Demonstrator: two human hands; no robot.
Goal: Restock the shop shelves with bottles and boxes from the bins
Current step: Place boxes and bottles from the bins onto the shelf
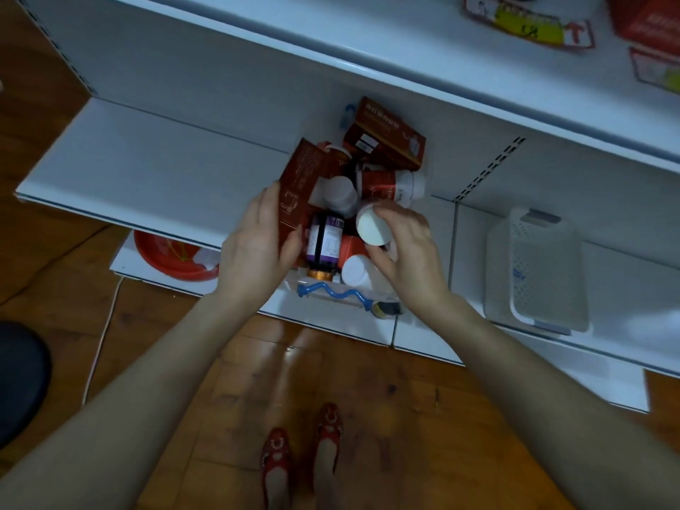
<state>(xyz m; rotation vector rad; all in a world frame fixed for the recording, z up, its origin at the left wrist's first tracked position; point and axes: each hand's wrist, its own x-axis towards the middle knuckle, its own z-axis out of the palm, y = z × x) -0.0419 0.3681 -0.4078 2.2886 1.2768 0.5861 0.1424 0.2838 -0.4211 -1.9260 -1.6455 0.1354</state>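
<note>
A clear bin (333, 292) with a blue wavy handle sits on the bottom shelf, full of red boxes and bottles. My left hand (254, 241) grips a tall dark red box (298, 189) at the bin's left side. My right hand (404, 248) holds a white-capped bottle (373, 226) by its cap over the bin. Inside lie a dark bottle with a purple label (325, 239), a red bottle with a white cap (392, 184), another red box (386, 136) and more white-capped bottles (355, 272).
A white perforated basket (537, 266) stands to the right on the bottom shelf. The white middle shelf (147, 167) juts out at left, a red basin (169, 255) beneath it. Red boxes and price tags (530, 23) sit on the upper shelf. A dark stool (18, 380) is at far left.
</note>
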